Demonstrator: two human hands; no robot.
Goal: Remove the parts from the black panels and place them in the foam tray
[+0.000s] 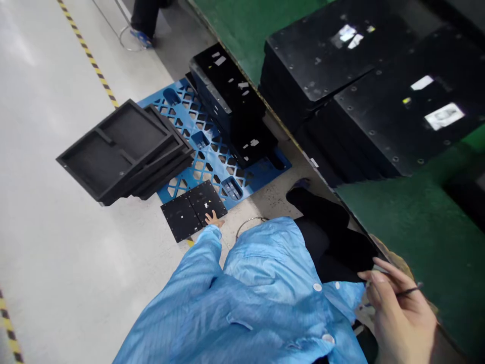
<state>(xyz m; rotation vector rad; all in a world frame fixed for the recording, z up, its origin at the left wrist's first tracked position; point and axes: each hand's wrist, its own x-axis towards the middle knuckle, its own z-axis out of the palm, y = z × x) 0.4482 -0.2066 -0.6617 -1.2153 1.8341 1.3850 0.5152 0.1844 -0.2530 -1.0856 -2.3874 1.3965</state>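
Observation:
My left hand (214,219), its fingers spread, reaches down to the near edge of a flat black panel (181,216) with small white labels. Whether the fingertips press on the panel cannot be made out. The panel lies by the corner of a blue plastic pallet (204,156), partly over it. At the lower right, my right hand (403,311) is raised beside the green table, fingers bent and closed. A thin dark stick-like piece (409,291) pokes out between its fingers; its kind is unclear.
Black framed trays (117,146) are stacked askew on the pallet's left. Black cases (231,101) stand along its right side. More stacked black panels (413,101) with labels sit on the green table (424,222). Another person's shoe (142,38) is at the top.

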